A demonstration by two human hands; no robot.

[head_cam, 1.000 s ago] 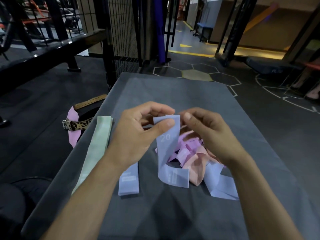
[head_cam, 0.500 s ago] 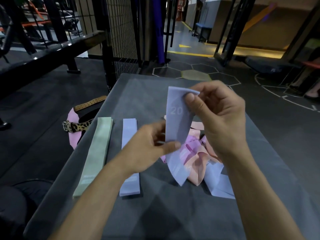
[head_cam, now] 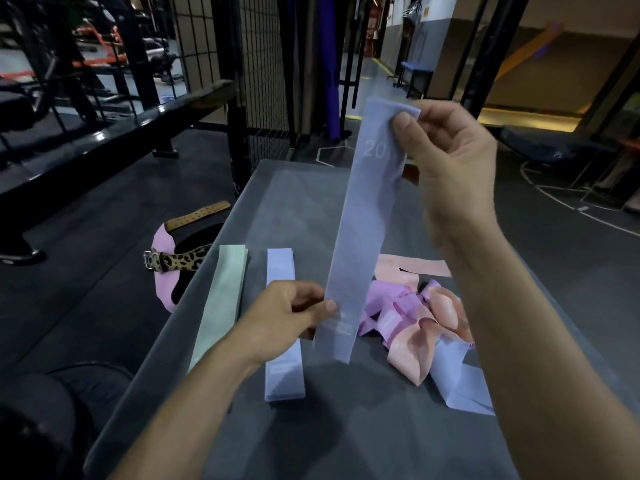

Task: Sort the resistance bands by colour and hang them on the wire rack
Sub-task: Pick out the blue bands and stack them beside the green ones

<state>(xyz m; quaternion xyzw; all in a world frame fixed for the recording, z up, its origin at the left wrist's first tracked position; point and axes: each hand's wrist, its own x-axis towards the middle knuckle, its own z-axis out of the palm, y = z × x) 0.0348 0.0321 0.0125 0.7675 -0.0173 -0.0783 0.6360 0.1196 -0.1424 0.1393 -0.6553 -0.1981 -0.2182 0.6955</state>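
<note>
A lavender-blue resistance band [head_cam: 363,237] marked "20" is stretched flat and nearly upright above the grey table [head_cam: 277,427]. My right hand [head_cam: 446,161] pinches its top end and my left hand [head_cam: 287,317] pinches its lower edge. On the table lie a pale green band [head_cam: 221,303] and beside it another lavender-blue band [head_cam: 282,368], both flat and straight. A tangled pile of pink, peach and blue bands [head_cam: 415,317] sits to the right, partly hidden by the held band and my right forearm.
A black wire rack panel [head_cam: 256,64] stands beyond the table's far left corner. A leopard-print belt on pink fabric [head_cam: 173,261] and a tan belt [head_cam: 197,216] lie on the floor at the left. Gym frames and dark flooring surround the table.
My right hand has lifted the band's top end higher while my left hand slid down to its lower end, pulling the band out straight and clear of the pile.
</note>
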